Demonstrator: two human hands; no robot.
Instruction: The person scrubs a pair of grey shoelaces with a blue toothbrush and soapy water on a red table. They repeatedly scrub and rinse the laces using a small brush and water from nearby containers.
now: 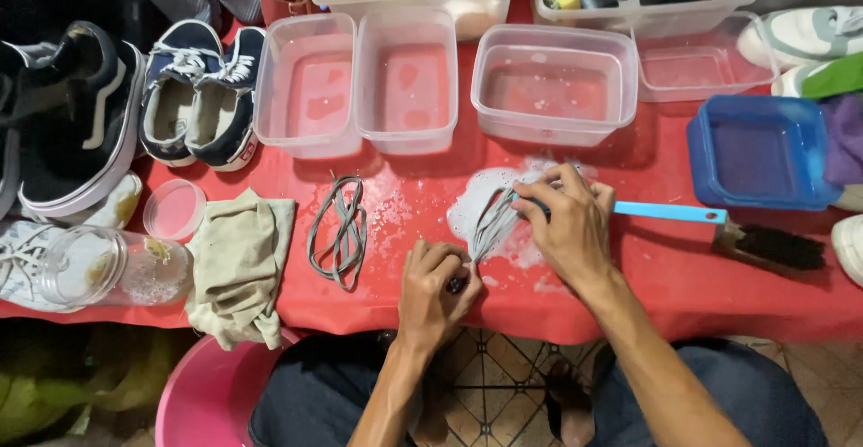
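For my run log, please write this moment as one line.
left hand: pins grey laces | right hand: scrubs them, blue-handled brush | foam on red table

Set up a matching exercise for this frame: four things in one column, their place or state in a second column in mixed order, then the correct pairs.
Things:
1. right hand
2. left hand
3. loose grey laces
4. dark-bristled brush

Places or states:
A. lying unheld on the red table cover, right of the hands
B. pinching the near ends of the soapy laces
C. gripping a brush with a light blue handle
D. lying in a bundle beside the beige cloth

Pairs: 1-C, 2-B, 3-D, 4-A
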